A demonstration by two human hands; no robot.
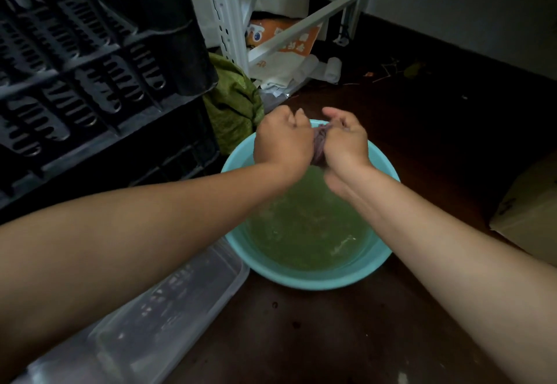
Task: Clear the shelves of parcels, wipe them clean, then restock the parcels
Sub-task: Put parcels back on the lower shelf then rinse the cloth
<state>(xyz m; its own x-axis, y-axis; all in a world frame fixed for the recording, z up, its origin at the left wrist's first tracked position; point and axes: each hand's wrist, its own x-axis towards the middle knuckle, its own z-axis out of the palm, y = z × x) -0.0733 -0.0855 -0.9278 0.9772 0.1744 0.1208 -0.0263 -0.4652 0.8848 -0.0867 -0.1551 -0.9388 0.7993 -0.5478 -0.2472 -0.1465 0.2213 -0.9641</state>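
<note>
Here both hands, left (283, 139) and right (346, 142), grip cloth (319, 145) over basin (301, 278); crates (90, 67) left.

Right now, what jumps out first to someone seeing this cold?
Dead centre, the left hand and right hand grip a twisted purplish cloth between them, above a turquoise basin of murky greenish water on the dark floor. Black plastic crates loom at upper left. Behind the basin stands a white shelf frame with an orange-and-white bag at its foot.
</note>
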